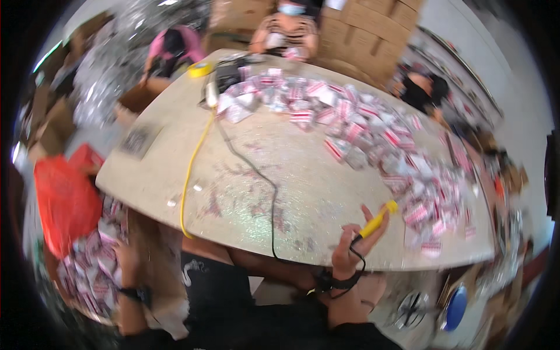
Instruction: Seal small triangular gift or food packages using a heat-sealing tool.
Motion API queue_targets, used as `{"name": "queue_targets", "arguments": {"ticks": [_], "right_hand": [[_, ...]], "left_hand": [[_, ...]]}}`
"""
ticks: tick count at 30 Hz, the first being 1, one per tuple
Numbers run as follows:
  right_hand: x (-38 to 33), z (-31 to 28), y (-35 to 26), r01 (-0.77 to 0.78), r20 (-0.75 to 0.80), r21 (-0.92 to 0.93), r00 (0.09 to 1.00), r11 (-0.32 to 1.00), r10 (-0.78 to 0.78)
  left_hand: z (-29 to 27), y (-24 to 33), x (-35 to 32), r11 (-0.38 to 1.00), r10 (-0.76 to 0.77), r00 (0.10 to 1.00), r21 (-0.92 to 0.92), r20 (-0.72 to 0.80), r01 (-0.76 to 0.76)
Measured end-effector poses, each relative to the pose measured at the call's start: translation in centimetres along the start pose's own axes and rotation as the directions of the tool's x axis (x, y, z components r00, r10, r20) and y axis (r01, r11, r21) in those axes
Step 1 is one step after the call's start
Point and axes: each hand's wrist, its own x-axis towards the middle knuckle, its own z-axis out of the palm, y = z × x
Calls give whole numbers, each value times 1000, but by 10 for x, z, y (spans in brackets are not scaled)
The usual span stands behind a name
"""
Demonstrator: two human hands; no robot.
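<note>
Right hand (353, 245) grips yellow tool (376, 220); left hand (125, 259) reaches into packets (93, 274).

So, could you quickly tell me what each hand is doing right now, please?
Left hand: down in the box of red-and-white packets; grip cannot be told.
Right hand: closed on the yellow corded tool.

Small flat red-and-white plastic packets (373, 131) lie heaped across the table beyond and right of the right hand (353, 248), more such packets (87, 274) fill a carton beside the left hand (125, 262), and stacked brown cardboard boxes (373, 29) stand far beyond.
</note>
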Motion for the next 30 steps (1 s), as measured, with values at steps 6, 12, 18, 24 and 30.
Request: {"name": "queue_targets", "arguments": {"ticks": [6, 12, 18, 24, 30], "right_hand": [[-48, -29, -27, -128, -70, -142, 990, 982, 119], [-91, -49, -62, -271, -73, -200, 963, 942, 261], [-84, -65, -121, -157, -49, -220, 987, 963, 150], [-77, -77, -156, 63, -62, -242, 995, 968, -80], [-85, -73, -177, 82, -14, -222, 996, 972, -87]], "left_hand": [[-150, 26, 77, 528, -123, 906, -747, 404, 405], [-51, 8, 90, 472, -105, 972, -850, 211, 235], [-47, -12, 81, 209, 74, 995, -977, 65, 48], [-46, -23, 81, -76, 172, 982, -995, -81, -68], [53, -18, 118, -118, 236, 962, -986, -141, -115]]}}
